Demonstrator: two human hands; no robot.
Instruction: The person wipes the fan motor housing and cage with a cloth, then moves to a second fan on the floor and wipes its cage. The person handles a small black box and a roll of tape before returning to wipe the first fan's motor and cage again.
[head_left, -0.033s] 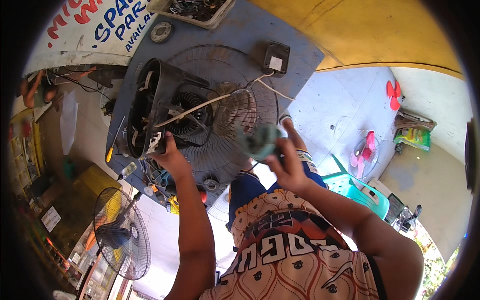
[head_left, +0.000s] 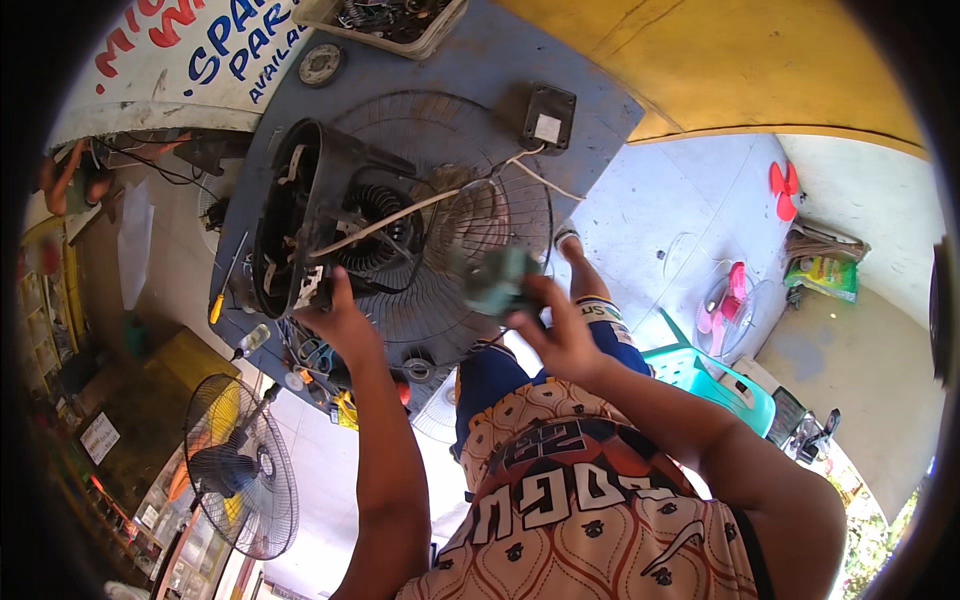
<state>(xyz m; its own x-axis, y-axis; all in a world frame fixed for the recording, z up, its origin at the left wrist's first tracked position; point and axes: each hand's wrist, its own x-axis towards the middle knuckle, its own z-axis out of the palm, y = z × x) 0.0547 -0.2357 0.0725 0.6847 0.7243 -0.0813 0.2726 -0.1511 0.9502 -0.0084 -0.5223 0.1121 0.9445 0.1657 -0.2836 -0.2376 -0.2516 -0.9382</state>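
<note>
My left hand [head_left: 340, 318] grips the near edge of a black plastic fan housing [head_left: 318, 190], which lies on its side with its hollow part facing left. Beside it, a coiled black cord [head_left: 372, 215] and a pale cable [head_left: 400, 211] lie over a round wire fan grille [head_left: 440, 110]. My right hand [head_left: 562, 335] is closed on a greenish-grey chunky piece [head_left: 497, 280], held above the near part of the grille. Motion blurs this piece, so its kind cannot be made out.
The blue-grey table [head_left: 600, 90] carries a black square box [head_left: 548, 116], a parts tray [head_left: 425, 48], a screwdriver [head_left: 217, 307] and scissors [head_left: 317, 352]. A standing fan [head_left: 240, 465] is at the lower left. A turquoise plastic chair [head_left: 745, 395] stands on the right.
My right hand has shifted a little to the left with the greenish-grey piece, whose angle has changed. My left hand keeps its hold on the fan housing.
</note>
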